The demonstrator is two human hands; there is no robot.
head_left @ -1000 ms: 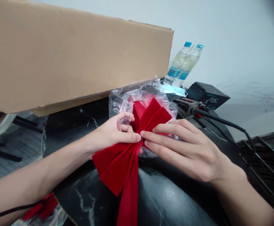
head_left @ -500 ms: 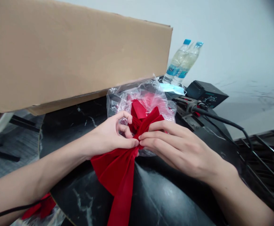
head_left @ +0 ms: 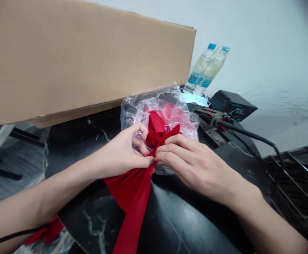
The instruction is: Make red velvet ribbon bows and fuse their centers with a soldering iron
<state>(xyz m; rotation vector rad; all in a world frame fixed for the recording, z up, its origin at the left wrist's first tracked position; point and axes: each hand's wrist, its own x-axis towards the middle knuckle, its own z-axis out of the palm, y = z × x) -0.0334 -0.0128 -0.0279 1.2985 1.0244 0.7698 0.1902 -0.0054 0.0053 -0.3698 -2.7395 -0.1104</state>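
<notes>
A wide red ribbon (head_left: 133, 211), gathered into folds at its middle, is pinched between both hands above the black table. My left hand (head_left: 129, 150) grips the gather from the left, thumb and fingertips closed on it. From the right, my right hand (head_left: 193, 162) presses its bunched fingertips on the same spot, and the folded upper part fans out above them. One long tail hangs toward me over the table. Right behind the hands lies a clear plastic bag (head_left: 133, 106) with more red fabric (head_left: 156, 121) at its opening. The fingertips partly hide the gathered point.
A large cardboard box (head_left: 90, 56) stands at the back left. Two water bottles (head_left: 200, 70), a blue face mask (head_left: 195, 99), and a black control box (head_left: 232, 106) with a cable (head_left: 249, 132) are at the back right. More red fabric (head_left: 47, 231) lies below the round black marble-patterned table (head_left: 196, 218).
The right hand has drawn slightly left and its fingers have closed in more over the folds. The upper fan has narrowed, and the hanging tail has swung a little left.
</notes>
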